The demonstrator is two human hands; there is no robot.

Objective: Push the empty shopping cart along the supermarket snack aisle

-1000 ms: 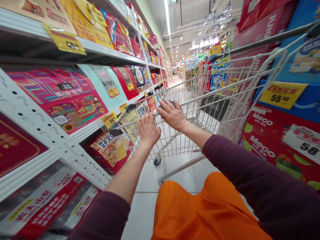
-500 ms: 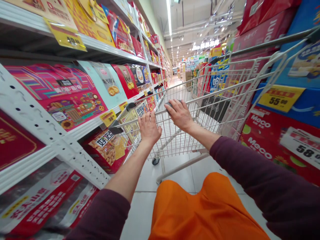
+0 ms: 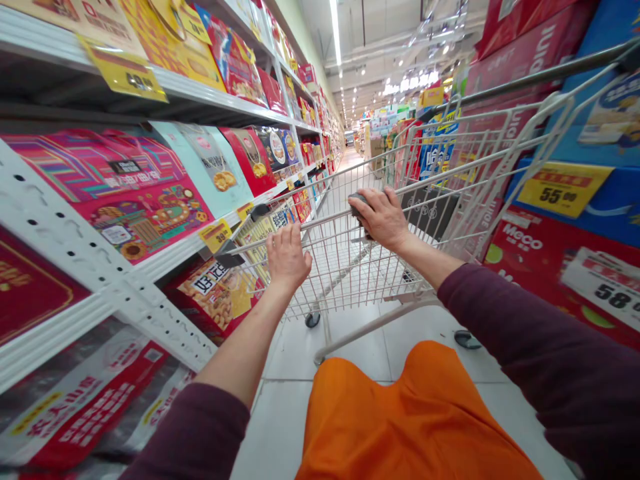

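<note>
A wire shopping cart [image 3: 345, 270] stands sideways in front of me. Its top rim slants up from left to right. My left hand [image 3: 287, 257] is closed over the near rim, fingers hooked on the bar left of centre. Further right, my right hand [image 3: 383, 217] is at the same rim, its fingers curled over a small dark grey object [image 3: 358, 200]. Most of that object is hidden under the palm, so its kind does not show. A dark panel [image 3: 427, 208] with pale characters lies on the cart's right side, and the cart's handle bar [image 3: 540, 80] is at upper right.
Shelves [image 3: 165, 257] of boxed snacks with yellow price tags run along the left, close to the cart's end. Stacked red cartons [image 3: 530, 257] and blue boxes [image 3: 595, 127] stand at right. Cart wheels [image 3: 313, 320] rest on the tiled floor [image 3: 345, 407]. An aisle stretches ahead.
My right hand has slid right along the rim, and the dark grey object has moved with it. My left hand has shifted slightly left. The cart looks nearly still.
</note>
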